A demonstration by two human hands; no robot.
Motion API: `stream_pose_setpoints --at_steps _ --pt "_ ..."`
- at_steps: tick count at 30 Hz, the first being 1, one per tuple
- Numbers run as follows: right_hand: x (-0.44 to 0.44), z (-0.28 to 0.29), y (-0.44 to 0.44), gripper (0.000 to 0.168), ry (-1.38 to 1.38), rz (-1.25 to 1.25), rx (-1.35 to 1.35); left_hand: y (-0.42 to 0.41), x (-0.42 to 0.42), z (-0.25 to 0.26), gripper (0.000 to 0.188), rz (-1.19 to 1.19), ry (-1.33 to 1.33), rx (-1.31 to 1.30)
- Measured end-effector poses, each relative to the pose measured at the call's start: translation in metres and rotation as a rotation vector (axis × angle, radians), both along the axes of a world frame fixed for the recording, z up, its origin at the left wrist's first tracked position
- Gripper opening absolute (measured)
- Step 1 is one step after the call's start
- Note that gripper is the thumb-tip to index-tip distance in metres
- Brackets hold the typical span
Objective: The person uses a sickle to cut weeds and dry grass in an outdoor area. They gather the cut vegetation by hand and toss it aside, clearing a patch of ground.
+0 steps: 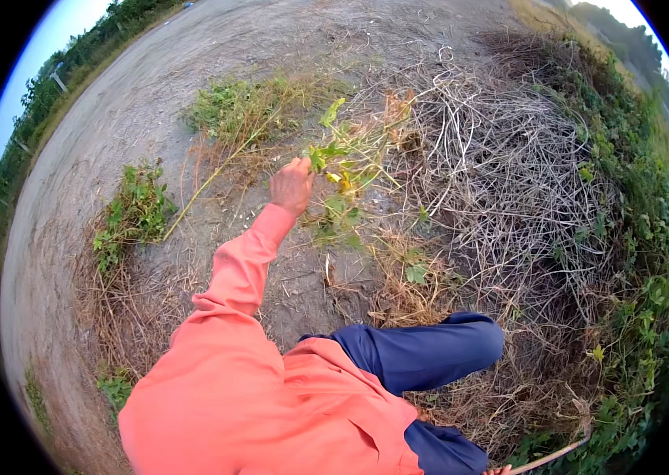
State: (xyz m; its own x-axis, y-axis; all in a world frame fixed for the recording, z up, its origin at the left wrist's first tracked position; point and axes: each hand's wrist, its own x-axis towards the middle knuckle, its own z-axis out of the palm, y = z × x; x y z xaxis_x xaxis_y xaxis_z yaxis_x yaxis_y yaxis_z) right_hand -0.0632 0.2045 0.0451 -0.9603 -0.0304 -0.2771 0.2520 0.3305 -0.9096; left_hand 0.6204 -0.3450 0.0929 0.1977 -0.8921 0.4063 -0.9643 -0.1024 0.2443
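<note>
My left hand (pixel 293 185) reaches out in a salmon-coloured sleeve, its fingers closed on a leafy green plant (pixel 343 172) with some yellow leaves and pale stems. Part of the plant looks blurred, and the exact place of the grip is hidden behind the fingers. At the bottom edge, my right hand (pixel 497 471) shows only in part, closed on a thin wooden handle (pixel 551 457). The far end of the handle bends sharply near dry grass; the kind of tool cannot be told. A long yellow-green stalk (pixel 209 178) slants across the ground left of my left hand.
A large heap of dry grey stems (pixel 488 160) lies at the right, with green vines (pixel 649 285) beyond it. Green weeds (pixel 132 214) and dry grass (pixel 115 309) grow at the left beside a bare dirt track (pixel 55 196). My legs in blue trousers (pixel 429 350) are bent below.
</note>
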Motion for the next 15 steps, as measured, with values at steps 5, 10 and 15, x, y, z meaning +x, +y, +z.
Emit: stream_pose_setpoints --at_steps 5,10,15 --pt "0.017 0.002 -0.023 0.034 0.066 -0.015 0.067 -0.014 0.185 0.047 0.041 0.291 0.092 -0.121" --pt "0.027 -0.004 -0.04 0.033 0.082 -0.001 0.095 -0.064 0.273 0.05 0.085 0.558 0.202 -0.465" --pt "0.034 -0.005 -0.033 0.032 0.129 -0.044 0.093 -0.086 0.154 -0.001 0.072 0.585 0.197 -0.22"
